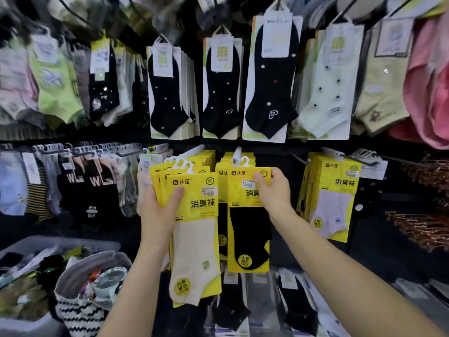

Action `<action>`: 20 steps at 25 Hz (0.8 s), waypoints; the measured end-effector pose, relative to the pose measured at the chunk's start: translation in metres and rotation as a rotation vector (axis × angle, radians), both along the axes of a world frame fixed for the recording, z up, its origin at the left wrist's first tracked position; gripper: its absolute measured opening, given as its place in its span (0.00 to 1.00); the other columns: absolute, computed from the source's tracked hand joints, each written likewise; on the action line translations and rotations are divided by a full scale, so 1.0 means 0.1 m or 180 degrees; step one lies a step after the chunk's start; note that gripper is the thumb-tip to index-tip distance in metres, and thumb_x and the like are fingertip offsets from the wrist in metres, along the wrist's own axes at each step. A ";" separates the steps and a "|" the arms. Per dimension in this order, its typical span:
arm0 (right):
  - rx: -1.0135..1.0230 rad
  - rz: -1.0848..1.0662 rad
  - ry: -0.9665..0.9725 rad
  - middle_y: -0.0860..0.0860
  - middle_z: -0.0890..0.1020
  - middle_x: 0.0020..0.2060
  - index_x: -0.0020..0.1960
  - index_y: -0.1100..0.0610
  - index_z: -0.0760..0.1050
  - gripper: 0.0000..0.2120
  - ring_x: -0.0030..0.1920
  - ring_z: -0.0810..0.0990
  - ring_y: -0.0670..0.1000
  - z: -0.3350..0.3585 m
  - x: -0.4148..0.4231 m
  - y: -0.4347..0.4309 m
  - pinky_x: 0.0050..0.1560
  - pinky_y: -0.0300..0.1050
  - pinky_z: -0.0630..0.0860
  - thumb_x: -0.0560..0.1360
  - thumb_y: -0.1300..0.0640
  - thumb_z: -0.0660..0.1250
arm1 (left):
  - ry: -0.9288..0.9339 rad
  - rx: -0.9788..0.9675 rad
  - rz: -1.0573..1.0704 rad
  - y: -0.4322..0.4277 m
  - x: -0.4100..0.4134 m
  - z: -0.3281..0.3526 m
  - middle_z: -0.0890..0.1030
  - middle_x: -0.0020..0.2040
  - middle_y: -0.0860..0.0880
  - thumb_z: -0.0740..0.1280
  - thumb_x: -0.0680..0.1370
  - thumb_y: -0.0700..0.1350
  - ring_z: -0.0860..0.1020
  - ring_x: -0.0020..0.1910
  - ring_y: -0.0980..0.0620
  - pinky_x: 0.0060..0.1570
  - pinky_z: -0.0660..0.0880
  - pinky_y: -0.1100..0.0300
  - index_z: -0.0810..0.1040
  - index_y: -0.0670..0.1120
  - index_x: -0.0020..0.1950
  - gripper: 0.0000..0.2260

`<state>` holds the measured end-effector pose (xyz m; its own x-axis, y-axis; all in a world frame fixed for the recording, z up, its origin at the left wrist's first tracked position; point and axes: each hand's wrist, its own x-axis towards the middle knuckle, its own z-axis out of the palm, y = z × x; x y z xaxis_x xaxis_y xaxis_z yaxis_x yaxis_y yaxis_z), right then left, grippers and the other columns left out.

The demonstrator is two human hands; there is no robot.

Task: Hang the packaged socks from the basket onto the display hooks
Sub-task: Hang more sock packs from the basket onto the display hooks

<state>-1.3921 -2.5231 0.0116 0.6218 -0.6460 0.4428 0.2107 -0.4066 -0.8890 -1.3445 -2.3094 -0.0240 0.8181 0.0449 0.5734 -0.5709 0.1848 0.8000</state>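
My left hand (160, 210) grips a fanned stack of yellow sock packs (194, 215) with white hangers; the front pack shows a cream sock. My right hand (272, 190) pinches the top of a yellow pack holding a black sock (247, 227), whose white hanger sits at the tip of a display hook (237, 153). More yellow packs hang behind it on that hook. A neighbouring hook (194, 150) with yellow packs lies just behind the stack in my left hand. The basket (80, 302), woven with a black-and-white zigzag, stands at lower left with mixed items inside.
Rows of hung socks fill the wall above and to the left. Another set of yellow packs (332, 198) hangs to the right. A grey bin (60, 242) of loose socks sits at the left. Boxed socks lie on the shelf below. Dried brown stems (422, 227) stick out at right.
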 end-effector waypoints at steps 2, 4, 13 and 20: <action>-0.0166 -0.0078 0.0147 0.45 0.76 0.37 0.41 0.50 0.69 0.07 0.37 0.75 0.44 0.01 0.11 0.06 0.32 0.37 0.66 0.76 0.52 0.65 | -0.0083 0.0139 0.0051 0.07 -0.03 0.02 0.82 0.44 0.64 0.69 0.73 0.51 0.81 0.43 0.64 0.36 0.76 0.70 0.75 0.60 0.46 0.05; -0.0254 -0.0095 0.0289 0.45 0.76 0.38 0.44 0.53 0.70 0.06 0.38 0.75 0.45 0.00 0.19 0.11 0.33 0.37 0.66 0.76 0.51 0.65 | -0.0132 0.0268 0.0005 0.09 -0.08 0.03 0.81 0.42 0.68 0.69 0.72 0.51 0.80 0.41 0.67 0.33 0.75 0.73 0.75 0.59 0.46 0.05; -0.0797 -0.0252 -0.0072 0.45 0.76 0.45 0.50 0.50 0.71 0.10 0.47 0.76 0.48 -0.12 -0.14 0.14 0.48 0.43 0.74 0.74 0.45 0.65 | 0.0189 0.0021 -0.0407 -0.26 -0.20 0.03 0.82 0.52 0.52 0.69 0.75 0.48 0.81 0.52 0.51 0.53 0.78 0.48 0.75 0.53 0.51 0.07; -0.0593 0.0729 0.0054 0.48 0.84 0.39 0.41 0.50 0.75 0.05 0.42 0.83 0.48 0.01 -0.29 0.31 0.46 0.47 0.80 0.72 0.52 0.70 | 0.0215 -0.0101 -0.0510 -0.43 -0.24 0.02 0.81 0.55 0.53 0.71 0.72 0.48 0.80 0.54 0.53 0.53 0.77 0.53 0.74 0.49 0.61 0.18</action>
